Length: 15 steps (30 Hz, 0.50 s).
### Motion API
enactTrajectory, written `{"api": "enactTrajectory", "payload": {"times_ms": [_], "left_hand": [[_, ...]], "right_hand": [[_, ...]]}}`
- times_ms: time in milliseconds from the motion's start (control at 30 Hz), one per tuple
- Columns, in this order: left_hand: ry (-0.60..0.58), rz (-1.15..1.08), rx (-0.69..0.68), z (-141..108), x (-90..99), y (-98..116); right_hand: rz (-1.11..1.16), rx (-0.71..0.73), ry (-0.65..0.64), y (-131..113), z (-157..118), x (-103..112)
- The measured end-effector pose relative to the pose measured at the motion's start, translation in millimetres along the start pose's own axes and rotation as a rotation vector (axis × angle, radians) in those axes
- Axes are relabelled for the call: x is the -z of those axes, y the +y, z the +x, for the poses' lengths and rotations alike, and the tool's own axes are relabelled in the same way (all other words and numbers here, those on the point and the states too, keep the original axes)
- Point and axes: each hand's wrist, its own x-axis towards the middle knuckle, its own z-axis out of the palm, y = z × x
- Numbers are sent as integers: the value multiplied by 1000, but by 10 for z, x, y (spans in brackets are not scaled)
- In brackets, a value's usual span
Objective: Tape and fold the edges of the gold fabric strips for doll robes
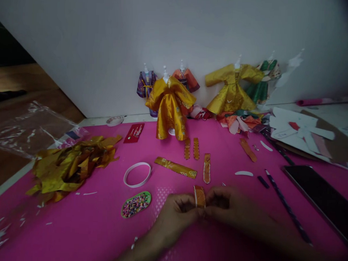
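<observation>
Between your two hands, just above the pink counter [96, 226], you are pinching a small orange-gold strip [199, 196], bent upright. Left hand [175, 216] and right hand [231, 206] are both closing narrow on its lower end, fingertips nearly touching. Keep the grip near the fold so the brocade is creasing evenly. Ahead of your hands, matching strips [207, 168] are lying flat; left of them, a bead dish [136, 204].

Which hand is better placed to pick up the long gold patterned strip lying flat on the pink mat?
Left hand, probably: the long gold patterned strip lies up-left of both hands, nearer it.
</observation>
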Motion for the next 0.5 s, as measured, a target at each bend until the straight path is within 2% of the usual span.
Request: {"api": "enactTrajectory", "payload": {"times_ms": [500], "left_hand": [[10, -4, -6, -3, 15, -26]], "right_hand": [[26, -3, 11, 30, -7, -5]]}}
